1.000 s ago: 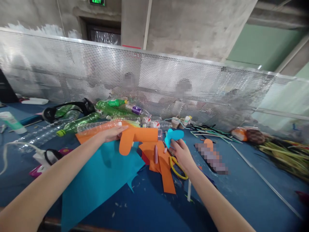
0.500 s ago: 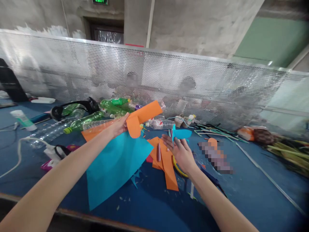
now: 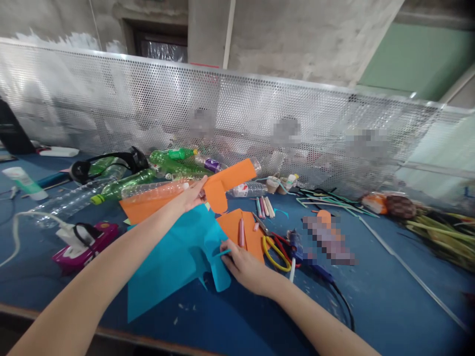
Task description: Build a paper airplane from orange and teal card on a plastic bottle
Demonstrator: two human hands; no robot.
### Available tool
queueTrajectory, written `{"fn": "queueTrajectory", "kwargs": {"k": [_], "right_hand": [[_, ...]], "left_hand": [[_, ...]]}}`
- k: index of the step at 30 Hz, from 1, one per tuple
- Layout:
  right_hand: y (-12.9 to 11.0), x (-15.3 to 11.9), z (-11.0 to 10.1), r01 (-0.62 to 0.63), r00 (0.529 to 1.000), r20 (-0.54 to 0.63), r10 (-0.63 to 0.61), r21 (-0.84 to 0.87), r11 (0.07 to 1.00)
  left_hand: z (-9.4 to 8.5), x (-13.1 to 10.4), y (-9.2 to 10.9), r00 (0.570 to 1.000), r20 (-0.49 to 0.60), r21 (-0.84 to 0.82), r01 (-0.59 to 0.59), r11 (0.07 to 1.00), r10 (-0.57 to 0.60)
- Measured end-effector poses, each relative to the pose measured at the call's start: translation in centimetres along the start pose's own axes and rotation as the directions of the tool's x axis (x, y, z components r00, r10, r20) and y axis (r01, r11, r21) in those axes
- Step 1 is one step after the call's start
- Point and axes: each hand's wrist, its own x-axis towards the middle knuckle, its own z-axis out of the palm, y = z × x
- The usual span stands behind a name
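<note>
My left hand (image 3: 193,196) is closed on a clear plastic bottle wrapped in orange paper (image 3: 241,172), held tilted above the table. A rounded orange flap hangs from its side. My right hand (image 3: 247,267) pinches a blue paper cutout (image 3: 221,274) by a small folded tab, low over the front right of a large blue paper sheet (image 3: 159,277). Beside that hand lie orange paper pieces (image 3: 254,242) with a pink stick (image 3: 241,232) on them. Scissors with yellow handles (image 3: 274,257) and a blue glue gun (image 3: 296,242) are to its right.
Several green and clear bottles (image 3: 129,185) lie at the back left, near a purple power strip (image 3: 83,252) and a white-and-green tube (image 3: 24,183). Thin strips (image 3: 326,198) and dry husks (image 3: 445,230) are at right. A perforated metal screen (image 3: 245,109) stands behind.
My right hand has moved left and down with the blue cutout, from above the scissors to the blue sheet, uncovering the scissors and glue gun. The wrapped bottle has shifted slightly right.
</note>
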Motion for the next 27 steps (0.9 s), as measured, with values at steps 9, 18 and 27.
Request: {"fn": "queueTrajectory", "kwargs": {"k": [9,18,27], "right_hand": [[1.4,0.8,0.1,-0.156,0.974,-0.150,0.171,0.107,0.982],[1.7,-0.2,-5.4,0.064,0.940,-0.224,0.259,0.858,0.510],[5.0,1.4,-2.3,-0.080,0.671,-0.388,0.632,0.809,0.582]], "left_hand": [[-0.7,-3.9,1.5,0.988,-0.147,0.214,0.078,0.974,-0.046],[-1.8,-7.8,3.1,0.985,-0.118,0.705,0.174,0.687,-0.128],[-3.6,-8.8,3.2,0.988,0.025,0.922,0.037,0.386,-0.155]]}}
